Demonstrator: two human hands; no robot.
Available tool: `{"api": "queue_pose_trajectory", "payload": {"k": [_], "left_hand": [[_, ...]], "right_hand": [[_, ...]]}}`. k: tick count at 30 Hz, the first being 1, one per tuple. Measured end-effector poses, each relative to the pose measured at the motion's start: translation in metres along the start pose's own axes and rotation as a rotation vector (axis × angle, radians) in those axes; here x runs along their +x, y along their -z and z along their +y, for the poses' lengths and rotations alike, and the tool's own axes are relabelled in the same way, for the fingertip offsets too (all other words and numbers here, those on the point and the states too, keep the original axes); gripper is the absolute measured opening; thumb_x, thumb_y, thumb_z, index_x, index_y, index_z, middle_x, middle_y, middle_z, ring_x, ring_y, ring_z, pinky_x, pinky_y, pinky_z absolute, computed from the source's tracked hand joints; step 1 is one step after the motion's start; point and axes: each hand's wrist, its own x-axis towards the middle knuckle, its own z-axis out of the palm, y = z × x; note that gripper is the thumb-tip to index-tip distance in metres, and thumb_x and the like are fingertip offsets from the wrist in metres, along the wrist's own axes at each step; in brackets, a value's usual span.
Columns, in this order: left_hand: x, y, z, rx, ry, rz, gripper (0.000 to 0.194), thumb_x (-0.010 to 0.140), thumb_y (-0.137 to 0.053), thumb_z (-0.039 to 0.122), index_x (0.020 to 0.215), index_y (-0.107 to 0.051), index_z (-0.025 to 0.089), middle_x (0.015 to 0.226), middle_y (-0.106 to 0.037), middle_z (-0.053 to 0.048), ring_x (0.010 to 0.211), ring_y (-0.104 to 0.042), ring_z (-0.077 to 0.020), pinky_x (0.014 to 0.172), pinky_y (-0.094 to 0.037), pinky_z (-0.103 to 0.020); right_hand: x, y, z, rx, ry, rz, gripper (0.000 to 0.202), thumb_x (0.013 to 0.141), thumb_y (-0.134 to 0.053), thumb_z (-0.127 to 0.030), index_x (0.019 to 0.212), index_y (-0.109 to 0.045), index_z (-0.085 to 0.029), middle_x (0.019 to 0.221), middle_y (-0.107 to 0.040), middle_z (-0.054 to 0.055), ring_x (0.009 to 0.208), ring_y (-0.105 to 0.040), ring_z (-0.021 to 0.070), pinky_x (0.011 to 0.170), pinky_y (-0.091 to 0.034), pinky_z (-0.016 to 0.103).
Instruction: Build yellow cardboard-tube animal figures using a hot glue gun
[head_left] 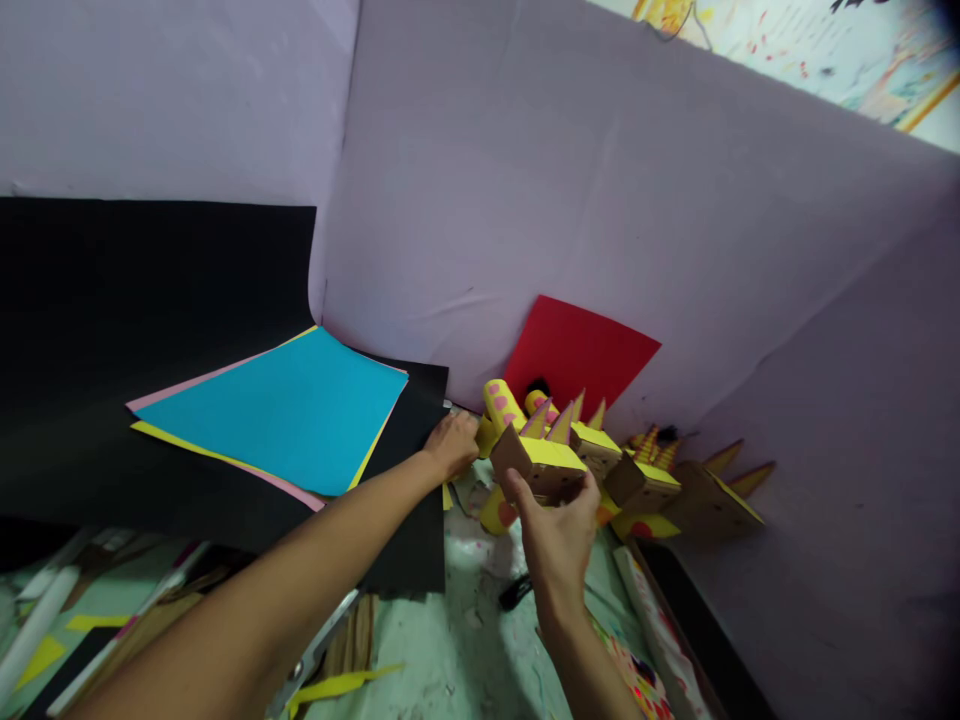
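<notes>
My right hand grips a cardboard figure from below, thumb on one side and fingers on the other. The figure has a box-shaped brown part with a yellow top and pointed, purple-edged spikes. My left hand is closed at the figure's left side, against a yellow part; its fingertips are hidden. Yellow tubes with pink spots stick out around it. Similar spiked boxes stand just to the right, the farthest a plain brown one.
A red sheet leans on the pale purple wall behind. At left, blue paper covers yellow and pink sheets on black card. Scissors, paper scraps and cardboard strips lie in front. A small black object lies near my right wrist.
</notes>
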Motion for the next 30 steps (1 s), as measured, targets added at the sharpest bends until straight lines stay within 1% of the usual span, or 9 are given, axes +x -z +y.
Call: {"api": "queue_pose_trajectory", "payload": {"k": [4, 8, 11, 14, 17, 20, 23, 27, 30], "left_hand": [[-0.001, 0.006, 0.001, -0.124, 0.086, 0.14, 0.027, 0.09, -0.053, 0.031, 0.113, -0.058, 0.017, 0.116, -0.06, -0.009, 0.101, -0.06, -0.0206, 0.086, -0.051, -0.042], [0.002, 0.011, 0.006, -0.258, 0.161, 0.215, 0.024, 0.09, -0.053, 0.03, 0.108, -0.06, 0.016, 0.112, -0.062, -0.008, 0.099, -0.06, -0.0198, 0.086, -0.05, -0.042], [0.005, 0.019, 0.015, -0.365, 0.244, 0.279, 0.023, 0.09, -0.053, 0.03, 0.106, -0.06, 0.016, 0.11, -0.063, -0.008, 0.099, -0.06, -0.0199, 0.087, -0.05, -0.042], [0.006, 0.032, 0.023, -0.479, 0.342, 0.369, 0.02, 0.089, -0.051, 0.019, 0.105, -0.061, 0.015, 0.107, -0.065, -0.009, 0.1, -0.061, -0.0199, 0.088, -0.049, -0.038], [0.001, 0.046, 0.027, -0.588, 0.39, 0.468, 0.032, 0.08, -0.045, 0.004, 0.104, -0.063, 0.015, 0.105, -0.068, -0.01, 0.1, -0.062, -0.0196, 0.089, -0.047, -0.032], [-0.013, 0.058, 0.027, -0.69, 0.38, 0.561, 0.036, 0.075, -0.042, 0.002, 0.1, -0.064, 0.015, 0.102, -0.069, -0.008, 0.096, -0.063, -0.0185, 0.087, -0.048, -0.03], [-0.036, 0.065, 0.028, -0.783, 0.356, 0.635, 0.032, 0.073, -0.041, 0.003, 0.093, -0.063, 0.015, 0.097, -0.07, -0.007, 0.088, -0.064, -0.0159, 0.081, -0.05, -0.027], [-0.074, 0.067, 0.035, -0.905, 0.343, 0.693, 0.028, 0.07, -0.042, 0.005, 0.087, -0.061, 0.016, 0.087, -0.068, -0.004, 0.078, -0.063, -0.0138, 0.074, -0.051, -0.024], [-0.102, 0.066, 0.043, -0.989, 0.332, 0.706, 0.023, 0.069, -0.044, 0.008, 0.083, -0.06, 0.017, 0.08, -0.066, -0.003, 0.074, -0.062, -0.0138, 0.072, -0.052, -0.024]], "right_hand": [[-0.002, 0.007, -0.002, -0.034, 0.05, -0.017, 0.104, 0.055, -0.074, -0.054, 0.137, -0.034, -0.004, 0.132, -0.051, 0.023, 0.122, -0.048, 0.0352, 0.099, -0.04, 0.043], [-0.002, 0.02, -0.001, -0.071, 0.043, -0.013, 0.108, 0.054, -0.073, -0.056, 0.138, -0.031, -0.003, 0.132, -0.05, 0.025, 0.122, -0.048, 0.037, 0.1, -0.038, 0.046], [0.0, 0.022, -0.001, -0.052, 0.09, -0.038, 0.109, 0.055, -0.074, -0.055, 0.14, -0.028, -0.004, 0.133, -0.048, 0.025, 0.122, -0.047, 0.0368, 0.101, -0.036, 0.048], [0.0, 0.013, -0.003, -0.066, 0.126, -0.069, 0.112, 0.053, -0.077, -0.052, 0.14, -0.027, -0.002, 0.136, -0.043, 0.029, 0.126, -0.042, 0.0404, 0.102, -0.033, 0.051], [0.0, 0.003, -0.008, -0.106, 0.118, -0.019, 0.112, 0.051, -0.078, -0.048, 0.14, -0.027, -0.002, 0.138, -0.04, 0.032, 0.128, -0.036, 0.0455, 0.102, -0.029, 0.056], [0.0, 0.001, -0.012, -0.096, 0.12, 0.029, 0.102, 0.054, -0.076, -0.045, 0.137, -0.034, -0.004, 0.134, -0.044, 0.03, 0.126, -0.039, 0.0442, 0.101, -0.032, 0.055], [0.002, 0.011, -0.013, -0.033, 0.099, 0.035, 0.094, 0.055, -0.074, -0.044, 0.133, -0.039, -0.006, 0.131, -0.049, 0.026, 0.12, -0.047, 0.0385, 0.099, -0.038, 0.049], [0.002, 0.029, -0.008, 0.037, 0.092, 0.019, 0.09, 0.055, -0.075, -0.043, 0.131, -0.042, -0.008, 0.125, -0.055, 0.02, 0.112, -0.055, 0.0329, 0.095, -0.043, 0.043], [0.002, 0.035, -0.001, 0.045, 0.127, -0.019, 0.089, 0.056, -0.074, -0.04, 0.131, -0.04, -0.007, 0.125, -0.055, 0.019, 0.111, -0.055, 0.0317, 0.095, -0.043, 0.043]]}}
